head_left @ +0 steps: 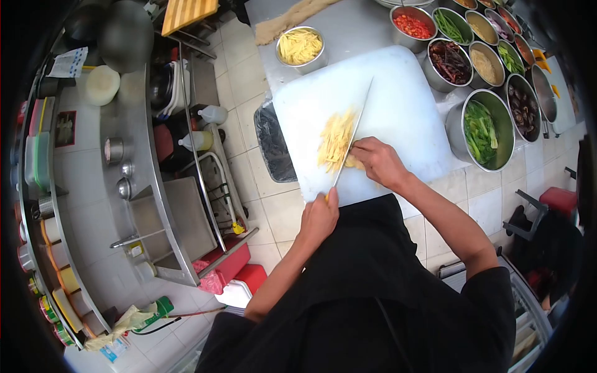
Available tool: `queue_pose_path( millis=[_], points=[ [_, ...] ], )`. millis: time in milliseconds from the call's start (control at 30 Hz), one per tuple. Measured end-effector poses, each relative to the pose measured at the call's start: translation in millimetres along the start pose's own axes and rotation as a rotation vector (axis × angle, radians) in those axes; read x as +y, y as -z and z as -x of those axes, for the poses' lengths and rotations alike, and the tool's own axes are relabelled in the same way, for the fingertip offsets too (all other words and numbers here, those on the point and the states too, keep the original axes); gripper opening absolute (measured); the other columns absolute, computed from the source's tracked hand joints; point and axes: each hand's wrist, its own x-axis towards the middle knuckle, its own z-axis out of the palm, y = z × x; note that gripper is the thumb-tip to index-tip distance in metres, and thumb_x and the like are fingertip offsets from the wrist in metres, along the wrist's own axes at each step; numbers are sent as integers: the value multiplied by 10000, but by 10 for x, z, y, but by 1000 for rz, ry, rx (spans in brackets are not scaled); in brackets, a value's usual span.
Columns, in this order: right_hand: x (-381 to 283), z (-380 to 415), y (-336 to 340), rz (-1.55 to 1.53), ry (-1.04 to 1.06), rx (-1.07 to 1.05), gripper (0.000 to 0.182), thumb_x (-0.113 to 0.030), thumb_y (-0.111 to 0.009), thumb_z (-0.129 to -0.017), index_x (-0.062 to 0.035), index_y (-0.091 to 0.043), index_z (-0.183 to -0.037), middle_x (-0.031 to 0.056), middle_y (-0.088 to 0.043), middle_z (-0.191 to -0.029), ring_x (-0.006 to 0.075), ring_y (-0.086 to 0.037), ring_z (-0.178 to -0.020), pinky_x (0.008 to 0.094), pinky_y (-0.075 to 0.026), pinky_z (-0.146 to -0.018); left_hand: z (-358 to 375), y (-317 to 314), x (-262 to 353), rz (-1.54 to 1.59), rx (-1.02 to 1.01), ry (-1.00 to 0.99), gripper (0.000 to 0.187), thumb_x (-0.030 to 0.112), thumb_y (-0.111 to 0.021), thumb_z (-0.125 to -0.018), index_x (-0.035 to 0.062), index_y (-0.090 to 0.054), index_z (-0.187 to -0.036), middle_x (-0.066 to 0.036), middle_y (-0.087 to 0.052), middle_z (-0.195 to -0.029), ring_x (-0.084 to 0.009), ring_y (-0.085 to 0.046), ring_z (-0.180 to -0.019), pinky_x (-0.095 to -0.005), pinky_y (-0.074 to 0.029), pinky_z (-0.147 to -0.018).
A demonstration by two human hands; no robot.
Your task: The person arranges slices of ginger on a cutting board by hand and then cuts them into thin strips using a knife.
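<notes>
My left hand [320,217] is closed around the yellow handle of a kitchen knife [357,121], low on the white cutting board [410,81]. The long blade points away from me across the board. On its right side, my right hand [378,163] presses bent fingers onto a pale yellow piece that looks like ginger [355,163], close against the blade. Left of the blade lies a heap of thin pale yellow strips [334,142]. A metal bowl of similar strips [301,48] stands beyond the board's far left corner.
At the right stand metal bowls with chopped red chilies [413,26], dried chilies [451,62], leafy greens [480,133] and dark mushrooms [523,109]. A black-lined bin [273,140] is left of the board. Farther left is a steel counter [140,180] with a sink.
</notes>
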Motion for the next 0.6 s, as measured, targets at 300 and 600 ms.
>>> queue_pose_path(
  millis=[300,600],
  points=[
    [7,-13,29,-72,-68,31,224,45,-595,-769,-11,-681,-968,121,-681,-989,312,-637,-925,399,-545,-783,-31,366,426,0,-79,80,645,438,-343,-1033,-117,-620,-857,-410,-588,-838,-574,-564,-906,-571,-434,-834],
    [23,-15,20,-89,-53,39,233,48,-600,-767,-13,-698,-970,117,-685,-995,306,-639,-915,392,-545,-781,262,216,85,-59,-89,112,598,412,-360,-1031,-97,-595,-825,-391,-592,-810,-572,-569,-839,-575,-448,-772]
  ],
)
